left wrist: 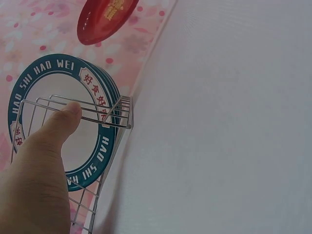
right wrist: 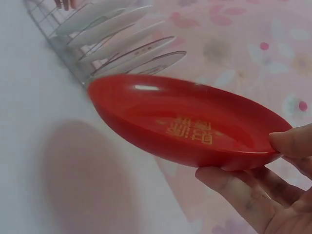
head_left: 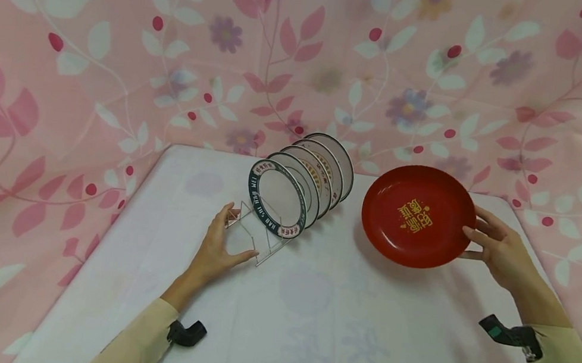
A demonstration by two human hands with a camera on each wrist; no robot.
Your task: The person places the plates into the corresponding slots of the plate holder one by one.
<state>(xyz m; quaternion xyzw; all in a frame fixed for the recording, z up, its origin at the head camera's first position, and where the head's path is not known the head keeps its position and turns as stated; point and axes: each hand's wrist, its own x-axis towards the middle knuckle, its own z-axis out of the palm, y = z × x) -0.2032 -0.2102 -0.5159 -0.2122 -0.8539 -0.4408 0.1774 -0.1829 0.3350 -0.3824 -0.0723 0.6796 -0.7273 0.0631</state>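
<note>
My right hand [head_left: 501, 253] pinches the right rim of a red plate [head_left: 391, 223] with gold characters, thumb on the upper side and fingers beneath. The plate is held tilted above the table, its shadow below it in the right wrist view. My left hand [head_left: 213, 247] grips the near end of a wire dish rack [head_left: 274, 246], with the thumb [left wrist: 68, 119] against its wires in the left wrist view. Several white plates stand upright in the rack; the nearest plate [head_left: 254, 201] has a dark green lettered rim. My left fingertips are partly hidden.
A white cloth with faint flower prints covers the table [head_left: 307, 327]. Behind and around it hangs a pink floral curtain [head_left: 324, 77]. The rack runs slantwise toward the table's back edge, left of the red plate.
</note>
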